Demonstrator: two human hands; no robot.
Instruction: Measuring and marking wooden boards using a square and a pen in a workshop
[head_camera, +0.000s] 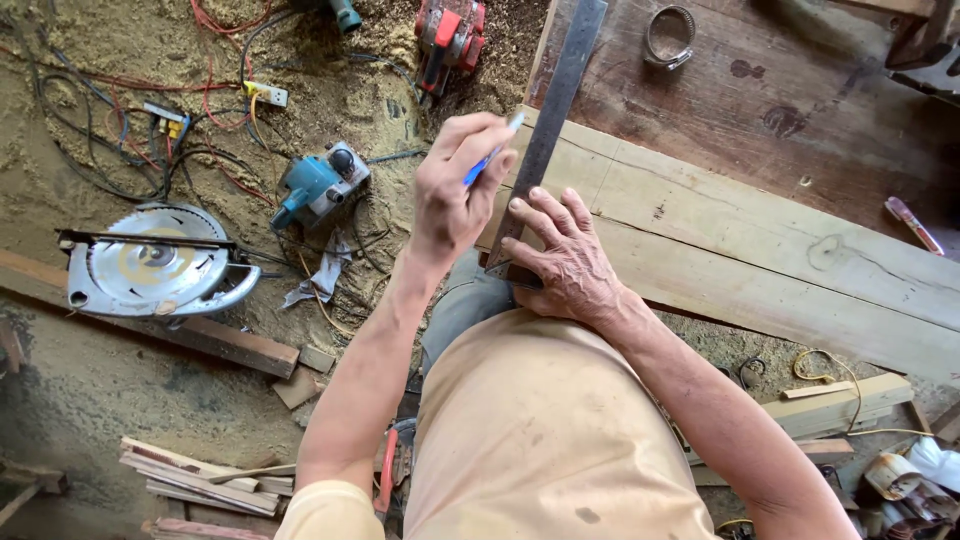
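Your left hand (452, 195), just above the middle of the frame, pinches a blue-and-white marking pen (492, 155) between thumb and fingers, its tip at the left edge of the long grey metal square (552, 120). That square runs from the top of the frame down across the end of the pale wooden plank (760, 260), which stretches toward the right edge. Your right hand (565, 260) lies flat on the square's lower end, fingers spread, pressing it to the plank. On the sawdust floor at the left sits a round silver circular saw (150, 265); a teal power planer (320, 187) lies just left of your left hand, and a red power tool (450, 35) is at the top.
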